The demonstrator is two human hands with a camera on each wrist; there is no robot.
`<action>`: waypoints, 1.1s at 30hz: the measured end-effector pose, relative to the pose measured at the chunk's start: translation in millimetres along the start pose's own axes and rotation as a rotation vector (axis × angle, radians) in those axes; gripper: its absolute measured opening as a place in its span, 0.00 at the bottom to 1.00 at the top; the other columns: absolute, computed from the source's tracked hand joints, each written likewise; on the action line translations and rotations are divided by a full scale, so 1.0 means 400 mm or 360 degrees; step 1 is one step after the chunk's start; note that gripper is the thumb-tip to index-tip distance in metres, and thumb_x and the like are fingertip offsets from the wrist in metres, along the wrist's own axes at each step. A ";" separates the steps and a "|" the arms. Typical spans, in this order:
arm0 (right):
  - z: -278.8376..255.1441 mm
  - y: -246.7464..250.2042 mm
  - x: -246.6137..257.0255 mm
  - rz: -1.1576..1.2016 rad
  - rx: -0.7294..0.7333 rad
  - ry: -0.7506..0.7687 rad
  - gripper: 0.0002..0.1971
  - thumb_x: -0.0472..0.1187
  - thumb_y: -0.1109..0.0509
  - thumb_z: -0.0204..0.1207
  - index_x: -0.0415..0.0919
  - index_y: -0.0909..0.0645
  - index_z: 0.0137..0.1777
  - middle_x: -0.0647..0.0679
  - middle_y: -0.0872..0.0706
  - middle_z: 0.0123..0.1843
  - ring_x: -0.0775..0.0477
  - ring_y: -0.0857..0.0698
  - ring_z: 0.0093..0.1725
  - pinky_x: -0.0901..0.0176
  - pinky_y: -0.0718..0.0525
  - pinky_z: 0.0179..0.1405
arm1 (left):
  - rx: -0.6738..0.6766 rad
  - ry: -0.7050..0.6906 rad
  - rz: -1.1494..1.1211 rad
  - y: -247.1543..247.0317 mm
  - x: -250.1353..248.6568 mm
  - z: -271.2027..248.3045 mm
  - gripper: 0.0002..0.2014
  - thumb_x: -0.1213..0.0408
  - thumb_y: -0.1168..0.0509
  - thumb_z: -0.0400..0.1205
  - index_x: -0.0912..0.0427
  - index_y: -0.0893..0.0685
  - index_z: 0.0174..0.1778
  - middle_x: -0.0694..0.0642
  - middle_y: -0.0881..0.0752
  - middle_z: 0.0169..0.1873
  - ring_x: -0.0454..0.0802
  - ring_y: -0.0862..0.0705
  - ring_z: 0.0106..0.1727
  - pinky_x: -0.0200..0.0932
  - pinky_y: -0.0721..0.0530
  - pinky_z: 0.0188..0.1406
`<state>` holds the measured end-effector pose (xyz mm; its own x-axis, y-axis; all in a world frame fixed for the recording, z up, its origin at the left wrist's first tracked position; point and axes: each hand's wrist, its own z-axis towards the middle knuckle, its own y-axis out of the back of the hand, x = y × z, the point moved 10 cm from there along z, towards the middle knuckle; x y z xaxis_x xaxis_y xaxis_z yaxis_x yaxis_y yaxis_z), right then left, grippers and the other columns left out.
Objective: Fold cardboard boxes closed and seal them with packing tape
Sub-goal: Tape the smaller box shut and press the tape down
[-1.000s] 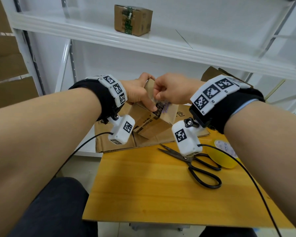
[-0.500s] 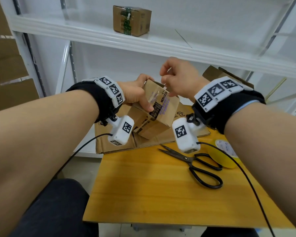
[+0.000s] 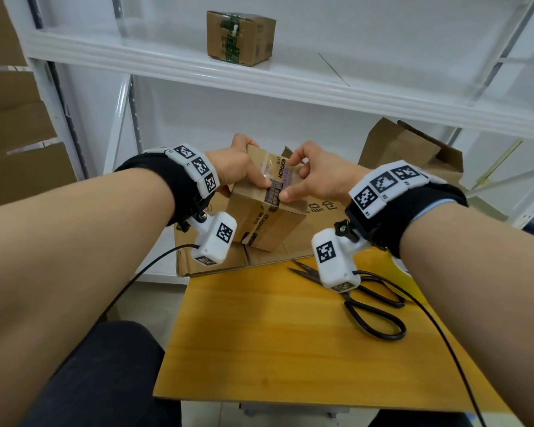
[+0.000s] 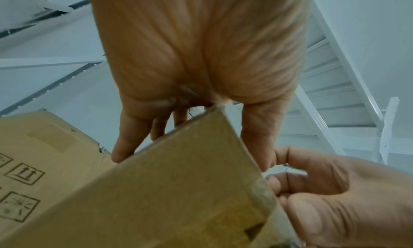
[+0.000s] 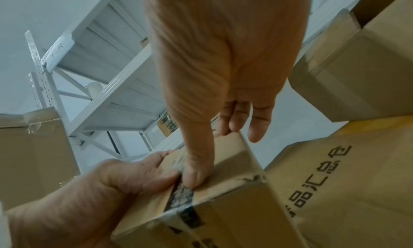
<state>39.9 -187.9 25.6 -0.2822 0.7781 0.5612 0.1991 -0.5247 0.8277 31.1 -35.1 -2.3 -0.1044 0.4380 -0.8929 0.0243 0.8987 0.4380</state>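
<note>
I hold a small brown cardboard box (image 3: 269,217) above the table's far edge, its flaps folded shut. A strip of clear tape (image 3: 275,188) with dark print under it runs over the top and down the near side. My left hand (image 3: 242,171) grips the box's left side, fingers behind it and thumb on the tape. My right hand (image 3: 316,177) grips the right side, thumb pressed on the tape beside the left thumb and fingers curled over the far edge. The right wrist view shows both thumbs meeting on the tape (image 5: 181,195). The left wrist view shows the box's side wall (image 4: 178,190).
Black scissors (image 3: 373,309) lie on the yellow wooden table (image 3: 275,349). A yellow tape roll (image 3: 403,268) peeks out behind my right wrist. Flattened cardboard (image 3: 228,263) lies under the box. An open box (image 3: 410,149) stands back right, a taped box (image 3: 239,35) on the white shelf.
My right hand was lifted above the box half a second ago and has come back down onto its top. The box has turned more level.
</note>
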 end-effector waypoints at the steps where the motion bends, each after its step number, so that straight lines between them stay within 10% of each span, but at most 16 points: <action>1: 0.003 -0.002 0.002 0.0010 -0.0021 -0.0004 0.34 0.50 0.13 0.64 0.50 0.28 0.65 0.55 0.22 0.49 0.47 0.17 0.58 0.42 0.18 0.68 | -0.0007 -0.0005 -0.0006 0.003 0.002 0.001 0.34 0.68 0.23 0.73 0.48 0.35 0.68 0.59 0.20 0.59 0.62 0.15 0.57 0.70 0.13 0.52; 13: 0.040 -0.023 0.013 0.0204 -0.0226 -0.0165 0.30 0.46 0.11 0.62 0.51 0.28 0.56 0.49 0.17 0.59 0.46 0.14 0.54 0.44 0.10 0.55 | -0.0011 0.0013 -0.0272 0.024 0.037 0.010 0.15 0.60 0.37 0.87 0.49 0.33 0.67 0.61 0.20 0.62 0.61 0.15 0.59 0.72 0.15 0.56; 18: 0.050 -0.026 0.024 0.0195 -0.0274 -0.0173 0.23 0.42 0.17 0.69 0.51 0.28 0.55 0.48 0.16 0.56 0.45 0.14 0.53 0.46 0.11 0.55 | 0.0079 0.0025 -0.0254 0.017 0.050 -0.009 0.47 0.52 0.16 0.55 0.48 0.35 0.67 0.60 0.20 0.64 0.64 0.15 0.61 0.72 0.15 0.56; 22: 0.055 -0.018 0.030 0.0135 -0.0353 -0.0119 0.14 0.43 0.23 0.77 0.48 0.27 0.55 0.50 0.17 0.49 0.45 0.14 0.51 0.49 0.12 0.52 | 0.0013 0.0018 -0.0055 0.029 0.049 -0.008 0.51 0.55 0.13 0.49 0.48 0.35 0.65 0.59 0.20 0.61 0.62 0.13 0.57 0.71 0.12 0.49; 33: 0.034 -0.038 -0.030 0.0292 -0.0303 -0.0252 0.14 0.50 0.32 0.84 0.46 0.31 0.61 0.44 0.12 0.52 0.41 0.09 0.47 0.39 0.07 0.44 | -0.0233 0.0167 -0.0117 0.054 0.066 0.005 0.34 0.60 0.19 0.67 0.51 0.33 0.62 0.60 0.15 0.53 0.64 0.11 0.48 0.70 0.12 0.47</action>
<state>53.1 -184.5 6.1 -0.1054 0.7008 0.7055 0.0492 -0.7049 0.7075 31.0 -4.2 -16.5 -0.2036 0.3593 -0.9107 -0.1315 0.9118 0.3891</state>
